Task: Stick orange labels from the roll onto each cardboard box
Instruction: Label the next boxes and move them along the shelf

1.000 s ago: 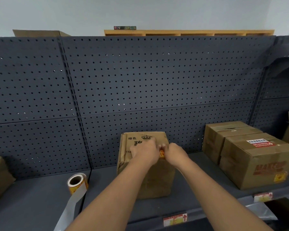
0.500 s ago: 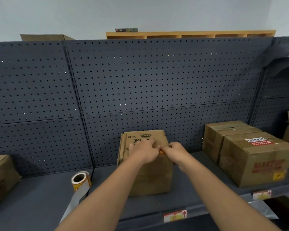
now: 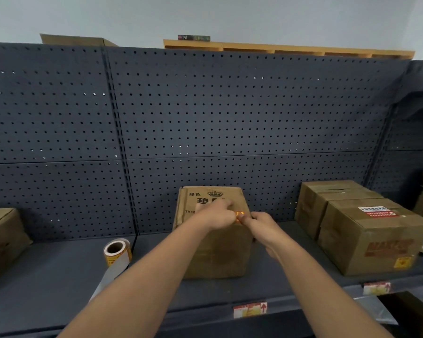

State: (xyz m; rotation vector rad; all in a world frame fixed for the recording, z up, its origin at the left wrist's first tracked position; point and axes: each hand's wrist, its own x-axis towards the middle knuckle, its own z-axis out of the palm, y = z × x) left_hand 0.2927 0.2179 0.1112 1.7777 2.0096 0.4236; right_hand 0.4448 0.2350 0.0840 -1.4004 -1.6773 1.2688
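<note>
A brown cardboard box [image 3: 213, 254] with black printed characters stands in the middle of the shelf. An orange label [image 3: 238, 214] lies at the top right front edge of this box. My left hand [image 3: 215, 214] rests on the box top with its fingers curled and pinches the label's left end. My right hand [image 3: 261, 224] pinches the label's right end with thumb and fingertips. Most of the label is hidden by my fingers. The roll of orange labels [image 3: 116, 252] lies on the shelf to the left, with a grey backing strip trailing off the front.
Two more cardboard boxes stand at the right, a near one [image 3: 376, 240] bearing an orange label low on its front and one behind it [image 3: 327, 198]. Another box [image 3: 0, 237] is at the left edge. A dark pegboard wall [image 3: 205, 118] backs the grey shelf [image 3: 59, 276].
Both hands have stayed on the middle box's top edge. They have drawn slightly apart, so more of the orange label shows between them. The roll has not moved.
</note>
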